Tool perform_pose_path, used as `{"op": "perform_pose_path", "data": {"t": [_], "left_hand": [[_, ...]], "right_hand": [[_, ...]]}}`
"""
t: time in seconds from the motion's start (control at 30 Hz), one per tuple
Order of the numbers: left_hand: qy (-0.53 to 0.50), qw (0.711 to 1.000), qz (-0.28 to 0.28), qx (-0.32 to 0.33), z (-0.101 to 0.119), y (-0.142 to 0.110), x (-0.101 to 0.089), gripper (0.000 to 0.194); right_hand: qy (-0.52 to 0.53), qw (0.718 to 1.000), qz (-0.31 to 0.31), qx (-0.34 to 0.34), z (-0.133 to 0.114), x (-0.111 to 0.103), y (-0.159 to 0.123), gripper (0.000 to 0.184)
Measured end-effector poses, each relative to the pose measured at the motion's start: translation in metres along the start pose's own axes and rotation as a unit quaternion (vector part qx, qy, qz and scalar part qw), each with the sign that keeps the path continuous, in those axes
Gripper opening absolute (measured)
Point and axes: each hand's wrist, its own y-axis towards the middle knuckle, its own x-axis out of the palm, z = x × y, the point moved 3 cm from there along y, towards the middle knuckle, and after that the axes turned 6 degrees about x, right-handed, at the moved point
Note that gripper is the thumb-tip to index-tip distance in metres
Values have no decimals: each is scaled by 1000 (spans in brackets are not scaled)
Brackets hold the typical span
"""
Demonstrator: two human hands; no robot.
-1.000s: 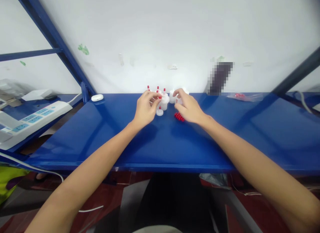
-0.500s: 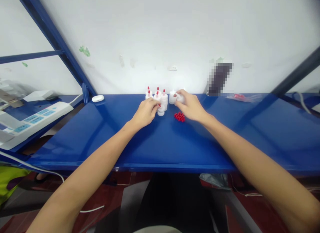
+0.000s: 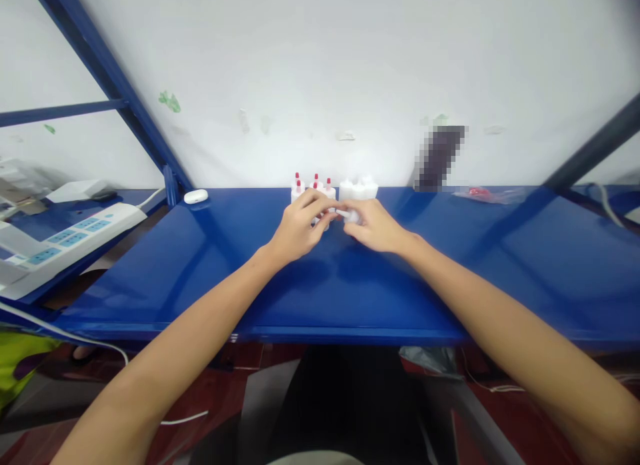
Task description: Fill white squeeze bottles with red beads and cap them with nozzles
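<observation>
My right hand [image 3: 374, 226] is wrapped round a small white squeeze bottle [image 3: 353, 216], tilted so its nozzle points left. At that nozzle's tip, the fingers of my left hand [image 3: 303, 226] are pinched together; whatever lies between them is hidden. Just behind my left hand stand several white bottles with red tips [image 3: 329, 186], partly covered by my fingers. To their right, white bottles without red tips [image 3: 367, 187] stand in a group behind my right hand. The pile of small red caps is hidden by my right hand.
A blue table [image 3: 200, 285] meets a white wall at the back. A white case [image 3: 195, 196] lies at the left, and a clear bag with something red [image 3: 480, 193] at the right. A blurred dark object [image 3: 440, 157] leans on the wall. A power strip [image 3: 75, 242] lies farther left.
My right hand has drawn a white bottle from the back group toward me and tilted it. My left hand has moved right to the bottle's nozzle. The red caps are now covered.
</observation>
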Motion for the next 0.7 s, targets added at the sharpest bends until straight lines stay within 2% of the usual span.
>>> {"op": "perform_pose_path", "data": {"t": [0.07, 0.23, 0.37, 0.5, 0.6, 0.7], "left_hand": [[0, 1000, 18, 16, 7, 2, 1, 14], [2, 999, 38, 19, 11, 4, 1, 10], [-3, 999, 41, 18, 11, 4, 1, 9], [-13, 999, 32, 19, 11, 1, 4, 10], [-18, 999, 37, 10, 12, 1, 5, 10], [-30, 998, 54, -1, 16, 2, 6, 10]], "right_hand": [[-3, 1000, -19, -15, -3, 2, -2, 33], [6, 998, -18, -52, -3, 4, -2, 25], [10, 998, -14, -66, -4, 6, -2, 23], [19, 997, -25, -76, -8, 7, -3, 30], [87, 991, -54, -84, -9, 7, -3, 33], [203, 974, -72, -62, -7, 8, -3, 22]]}}
